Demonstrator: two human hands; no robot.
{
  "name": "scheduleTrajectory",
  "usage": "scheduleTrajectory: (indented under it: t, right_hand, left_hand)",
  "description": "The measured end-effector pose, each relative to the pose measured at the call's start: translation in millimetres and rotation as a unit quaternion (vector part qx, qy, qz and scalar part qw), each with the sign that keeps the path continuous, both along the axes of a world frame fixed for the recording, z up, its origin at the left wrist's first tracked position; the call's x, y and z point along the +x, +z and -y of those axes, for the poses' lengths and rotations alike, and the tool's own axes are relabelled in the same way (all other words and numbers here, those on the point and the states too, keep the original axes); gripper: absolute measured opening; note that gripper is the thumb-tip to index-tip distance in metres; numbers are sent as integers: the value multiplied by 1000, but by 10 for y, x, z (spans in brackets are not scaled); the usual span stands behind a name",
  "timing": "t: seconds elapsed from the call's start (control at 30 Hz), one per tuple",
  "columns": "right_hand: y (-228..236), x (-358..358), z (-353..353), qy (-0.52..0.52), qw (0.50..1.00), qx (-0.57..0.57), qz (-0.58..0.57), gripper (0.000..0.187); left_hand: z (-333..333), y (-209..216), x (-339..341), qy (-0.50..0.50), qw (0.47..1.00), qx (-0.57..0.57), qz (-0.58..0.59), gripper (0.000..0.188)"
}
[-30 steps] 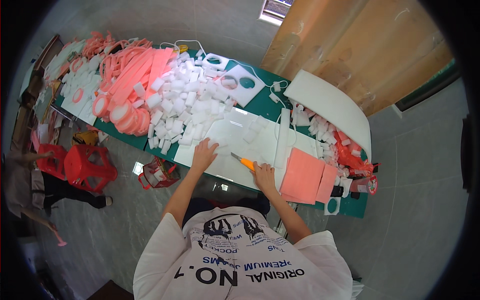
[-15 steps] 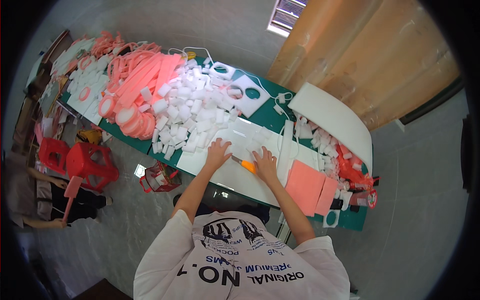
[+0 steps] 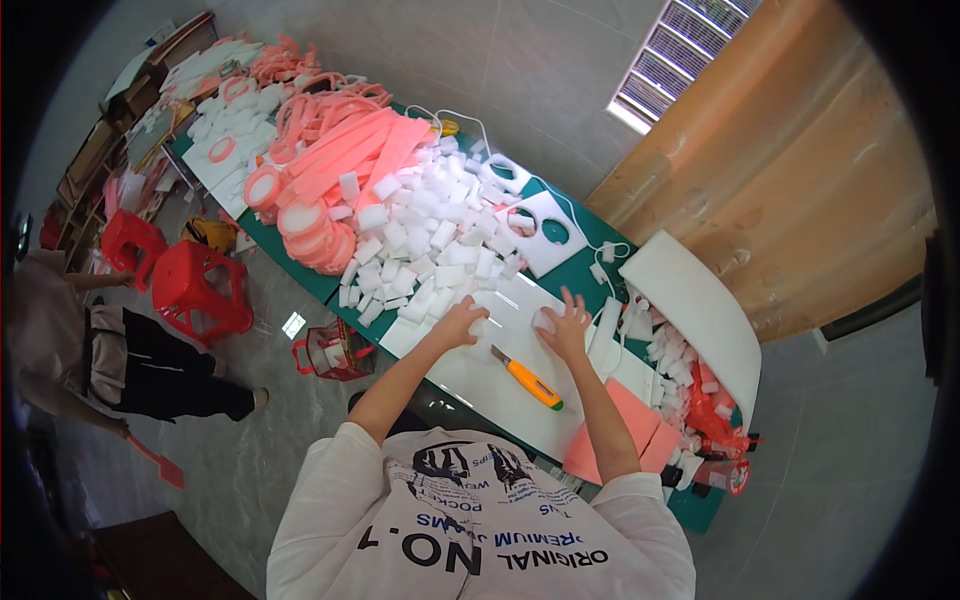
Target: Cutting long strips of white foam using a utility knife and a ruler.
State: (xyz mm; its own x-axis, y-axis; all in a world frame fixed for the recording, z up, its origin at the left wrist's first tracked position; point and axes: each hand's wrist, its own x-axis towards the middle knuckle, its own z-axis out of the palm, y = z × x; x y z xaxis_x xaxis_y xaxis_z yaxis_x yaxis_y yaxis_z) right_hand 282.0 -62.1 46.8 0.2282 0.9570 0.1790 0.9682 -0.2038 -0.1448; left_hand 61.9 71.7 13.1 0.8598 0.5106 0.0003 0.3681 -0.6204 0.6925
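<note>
A white board (image 3: 470, 385) lies on the table in front of me. My left hand (image 3: 458, 324) is over its far left part, fingers closed around a small white foam block (image 3: 481, 326) beside the big foam pile. To the right, my right hand (image 3: 569, 326) has another white foam piece (image 3: 544, 319) between thumb and fingers, with some fingertips raised. Between my forearms a utility knife (image 3: 533, 384) with an orange handle lies on the board, its blade pointing away from me to the left. Neither hand touches it.
White foam blocks (image 3: 415, 240) are heaped beyond my left hand, beside pink foam strips (image 3: 350, 150). Pink foam sheets (image 3: 622, 425) lie under my right forearm. A curved white panel (image 3: 690, 310) stands at the right. A co-worker (image 3: 120, 350) stands left near red stools (image 3: 200, 290).
My right hand has moved off the knife, which now lies free. Foam pieces are now in both hands. The view has shifted, and the co-worker has lowered the pink tool.
</note>
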Motion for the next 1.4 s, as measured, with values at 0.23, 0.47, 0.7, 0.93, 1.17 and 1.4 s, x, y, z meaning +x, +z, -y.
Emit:
scheduleTrajectory:
  t: [0.23, 0.47, 0.7, 0.93, 1.17, 1.4]
  right_hand:
    - [-292, 144, -118, -117, 984, -94, -91, 42]
    - [-222, 148, 11, -133, 989, -34, -57, 47]
    - [-215, 391, -77, -200, 959, -89, -182, 48]
    - [-239, 310, -154, -187, 971, -63, -134, 41]
    - [-625, 174, -532, -144, 966, 119, -178, 39]
    - [109, -689, -1893, -31, 880, 234, -413, 43]
  left_hand:
    - [-937, 392, -200, 185, 950, 194, 158, 55]
    - [-1373, 1163, -503, 337, 889, 307, -37, 47]
    - [-1116, 696, -726, 306, 883, 311, 173, 26]
    - [26, 199, -1237, 303, 920, 129, 214, 12]
    - [605, 74, -1637, 378, 906, 66, 180, 9]
    - [728, 64, -1535, 340, 926, 40, 162, 9]
